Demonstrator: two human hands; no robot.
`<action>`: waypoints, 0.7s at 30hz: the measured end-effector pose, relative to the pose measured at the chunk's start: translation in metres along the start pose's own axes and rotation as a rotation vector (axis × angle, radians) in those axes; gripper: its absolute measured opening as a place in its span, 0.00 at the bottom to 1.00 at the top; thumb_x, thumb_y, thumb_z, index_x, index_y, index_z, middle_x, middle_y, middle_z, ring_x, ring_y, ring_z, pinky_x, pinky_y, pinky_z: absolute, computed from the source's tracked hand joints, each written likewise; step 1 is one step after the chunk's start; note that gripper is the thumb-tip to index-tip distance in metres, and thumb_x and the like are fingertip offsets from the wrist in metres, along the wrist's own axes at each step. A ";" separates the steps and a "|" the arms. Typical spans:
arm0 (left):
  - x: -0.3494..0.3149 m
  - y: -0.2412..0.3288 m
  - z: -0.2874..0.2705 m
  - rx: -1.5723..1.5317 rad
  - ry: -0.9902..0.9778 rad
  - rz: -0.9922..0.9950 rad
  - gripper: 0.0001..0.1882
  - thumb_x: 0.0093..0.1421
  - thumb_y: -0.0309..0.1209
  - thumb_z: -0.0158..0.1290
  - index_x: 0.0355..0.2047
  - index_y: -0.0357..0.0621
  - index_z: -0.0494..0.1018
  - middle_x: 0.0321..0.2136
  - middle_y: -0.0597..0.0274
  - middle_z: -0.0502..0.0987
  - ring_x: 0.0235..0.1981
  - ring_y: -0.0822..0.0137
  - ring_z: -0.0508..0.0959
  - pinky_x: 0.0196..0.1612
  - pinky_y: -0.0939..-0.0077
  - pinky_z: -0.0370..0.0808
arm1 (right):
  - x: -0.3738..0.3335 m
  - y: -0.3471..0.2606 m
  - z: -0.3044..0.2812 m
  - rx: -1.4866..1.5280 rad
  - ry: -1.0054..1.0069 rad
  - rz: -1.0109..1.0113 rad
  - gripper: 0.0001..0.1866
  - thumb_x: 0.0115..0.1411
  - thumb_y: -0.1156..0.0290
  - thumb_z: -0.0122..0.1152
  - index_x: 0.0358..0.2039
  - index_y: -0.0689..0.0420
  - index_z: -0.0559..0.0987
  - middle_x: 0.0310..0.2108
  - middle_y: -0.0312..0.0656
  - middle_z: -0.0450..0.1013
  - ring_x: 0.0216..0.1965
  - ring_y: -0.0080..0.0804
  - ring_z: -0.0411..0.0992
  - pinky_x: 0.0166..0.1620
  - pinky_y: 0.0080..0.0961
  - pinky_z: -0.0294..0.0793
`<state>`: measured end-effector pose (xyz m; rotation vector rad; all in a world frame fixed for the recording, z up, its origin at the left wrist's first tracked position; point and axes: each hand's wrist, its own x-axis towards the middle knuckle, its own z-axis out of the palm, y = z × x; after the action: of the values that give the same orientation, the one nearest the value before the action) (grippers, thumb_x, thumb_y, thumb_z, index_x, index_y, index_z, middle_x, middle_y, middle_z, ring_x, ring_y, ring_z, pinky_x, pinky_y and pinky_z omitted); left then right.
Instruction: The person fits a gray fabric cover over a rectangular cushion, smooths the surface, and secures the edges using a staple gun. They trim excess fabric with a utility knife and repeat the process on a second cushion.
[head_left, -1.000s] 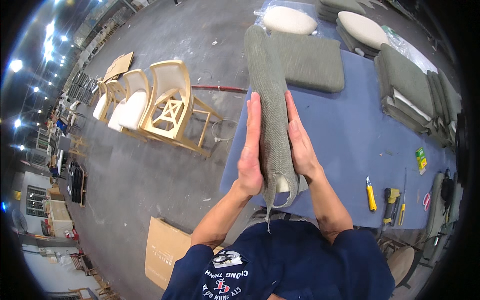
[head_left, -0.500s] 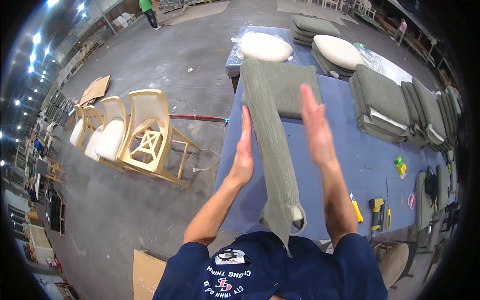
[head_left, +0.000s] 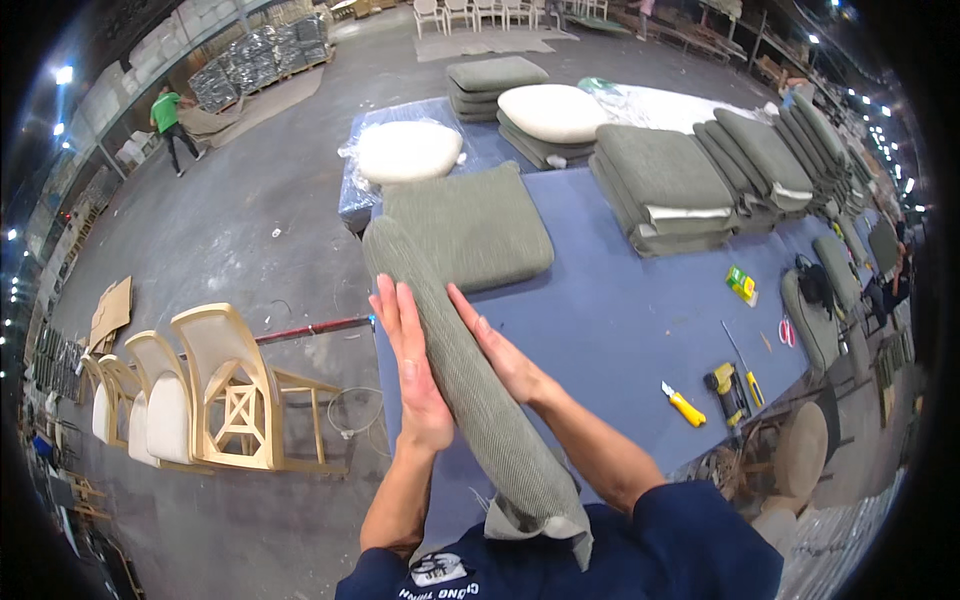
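We see a long, narrow, grey-green woven-fabric-covered pad (head_left: 475, 400) at the centre of the frame, slanting from its rounded upper-left end to a loose, ragged fabric edge at the lower centre. We note the left hand (head_left: 418, 375) flat along its left side and the right hand (head_left: 508, 362) flat along its right side. The fingers of both hands are extended and uncurled; the pad lies between the two palms, with neither hand closed round it.

Just beyond, we find a square grey-green fabric cushion (head_left: 480, 230), overlapped in view by the pad's rounded end; we cannot tell whether they touch. It lies on a blue-covered table (head_left: 600, 340). Above it, at upper centre-left, is a rounded cream cushion (head_left: 408, 152) on clear plastic; at upper right stand stacked grey-green cushions (head_left: 662, 170).

Toward the right of the frame, we observe a yellow-handled utility knife (head_left: 686, 407), a yellow-and-black power tool (head_left: 727, 392), a yellow-handled screwdriver (head_left: 753, 388) and red-handled scissors (head_left: 787, 332). At lower left, pale wooden chairs (head_left: 235, 390) stand in a row on the grey floor (head_left: 230, 270).
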<state>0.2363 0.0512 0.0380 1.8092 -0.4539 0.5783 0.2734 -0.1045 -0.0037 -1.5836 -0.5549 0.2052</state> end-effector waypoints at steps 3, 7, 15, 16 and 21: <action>0.006 -0.012 -0.009 -0.264 0.146 0.028 0.45 0.74 0.59 0.20 0.78 0.35 0.39 0.81 0.50 0.35 0.81 0.51 0.30 0.78 0.51 0.25 | 0.007 -0.010 -0.026 -0.055 -0.017 -0.035 0.42 0.79 0.42 0.20 0.78 0.64 0.40 0.81 0.53 0.32 0.81 0.43 0.30 0.80 0.35 0.29; -0.019 -0.035 -0.030 -0.333 0.265 -0.062 0.46 0.74 0.58 0.23 0.78 0.30 0.36 0.80 0.48 0.33 0.80 0.52 0.29 0.78 0.52 0.24 | 0.019 -0.098 -0.056 0.147 0.190 -0.436 0.43 0.79 0.41 0.22 0.78 0.64 0.44 0.81 0.52 0.36 0.81 0.41 0.33 0.80 0.38 0.31; -0.038 -0.027 -0.028 -0.084 0.083 -0.077 0.47 0.72 0.59 0.20 0.78 0.32 0.38 0.80 0.47 0.32 0.80 0.51 0.30 0.79 0.52 0.28 | -0.003 0.031 0.048 -0.052 -0.006 -0.150 0.41 0.79 0.45 0.26 0.78 0.65 0.46 0.81 0.54 0.38 0.81 0.46 0.34 0.80 0.39 0.33; -0.033 -0.033 -0.033 -0.124 0.073 -0.069 0.48 0.72 0.60 0.20 0.78 0.32 0.38 0.80 0.48 0.34 0.81 0.52 0.32 0.79 0.53 0.31 | 0.020 0.016 0.036 -0.040 0.002 -0.143 0.41 0.79 0.45 0.26 0.78 0.66 0.45 0.81 0.55 0.38 0.81 0.47 0.34 0.80 0.39 0.33; -0.014 -0.001 -0.025 -0.443 0.147 -0.117 0.48 0.72 0.61 0.21 0.78 0.33 0.39 0.80 0.50 0.37 0.80 0.53 0.40 0.80 0.57 0.40 | 0.045 -0.073 -0.005 0.028 0.073 -0.477 0.42 0.79 0.40 0.24 0.79 0.60 0.48 0.81 0.50 0.41 0.81 0.42 0.35 0.80 0.40 0.33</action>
<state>0.2216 0.0755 0.0349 1.3503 -0.3413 0.4816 0.2979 -0.0879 0.0764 -1.3817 -0.8486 -0.2027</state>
